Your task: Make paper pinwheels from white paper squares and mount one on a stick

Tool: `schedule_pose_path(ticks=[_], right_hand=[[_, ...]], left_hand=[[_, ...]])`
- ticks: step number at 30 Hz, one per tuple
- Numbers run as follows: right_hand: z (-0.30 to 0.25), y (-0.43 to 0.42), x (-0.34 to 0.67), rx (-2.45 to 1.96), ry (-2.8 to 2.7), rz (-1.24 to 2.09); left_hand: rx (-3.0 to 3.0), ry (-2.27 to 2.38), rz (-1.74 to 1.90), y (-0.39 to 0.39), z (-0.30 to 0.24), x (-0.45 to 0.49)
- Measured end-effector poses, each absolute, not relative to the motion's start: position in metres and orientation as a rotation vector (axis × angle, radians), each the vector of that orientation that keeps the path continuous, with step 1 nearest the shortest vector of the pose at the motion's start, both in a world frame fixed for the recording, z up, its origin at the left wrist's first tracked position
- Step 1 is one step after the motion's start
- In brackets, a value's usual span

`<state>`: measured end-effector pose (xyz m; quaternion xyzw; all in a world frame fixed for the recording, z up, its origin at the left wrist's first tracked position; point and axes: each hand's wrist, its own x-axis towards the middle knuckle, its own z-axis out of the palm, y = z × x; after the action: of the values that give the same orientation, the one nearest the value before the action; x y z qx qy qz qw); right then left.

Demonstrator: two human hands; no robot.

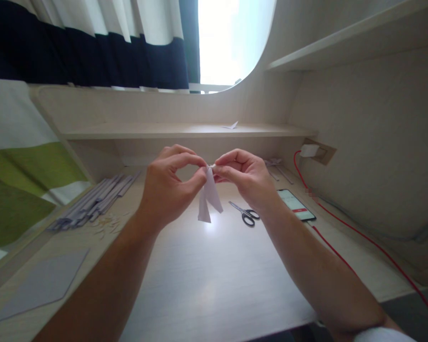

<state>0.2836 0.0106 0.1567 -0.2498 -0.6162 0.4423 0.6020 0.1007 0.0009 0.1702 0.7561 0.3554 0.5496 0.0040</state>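
Over the desk, my left hand (178, 183) is closed in a pinch on a folded white paper strip (210, 194), whose two tails hang down and spread apart. My right hand (244, 175) meets it from the other side, thumb and fingertips pinched on a small whitish piece (213, 166) at the top of the strip. Whether that piece is the paper's twisted end or a separate tie, I cannot tell. Below and to the right, scissors (245, 214) with black handles lie on the desk near my right wrist.
Folded paper strips (96, 199) lie in a pile at left, beside scattered small pale bits (109, 223) and a flat paper sheet (44, 282). A phone (296, 204) with a red cable (333, 249) is at right. More paper pieces (276, 164) lie behind, below a shelf (185, 129).
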Motion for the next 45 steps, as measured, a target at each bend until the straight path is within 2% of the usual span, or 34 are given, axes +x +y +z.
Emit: schedule_pose_path(ticks=[15, 35, 45], right_hand=[[0.158, 0.005, 0.284, -0.611, -1.443, 0.942], [0.158, -0.002, 0.281, -0.696, -1.585, 0.591], [0.161, -0.001, 0.282, -0.672, -1.517, 0.785]], left_hand=[[2.373, 1.097, 1.710, -0.001, 0.171, 0.100], [2.470, 1.143, 1.737, 0.001, 0.172, 0.101], [2.487, 1.078, 1.676, 0.001, 0.172, 0.099]])
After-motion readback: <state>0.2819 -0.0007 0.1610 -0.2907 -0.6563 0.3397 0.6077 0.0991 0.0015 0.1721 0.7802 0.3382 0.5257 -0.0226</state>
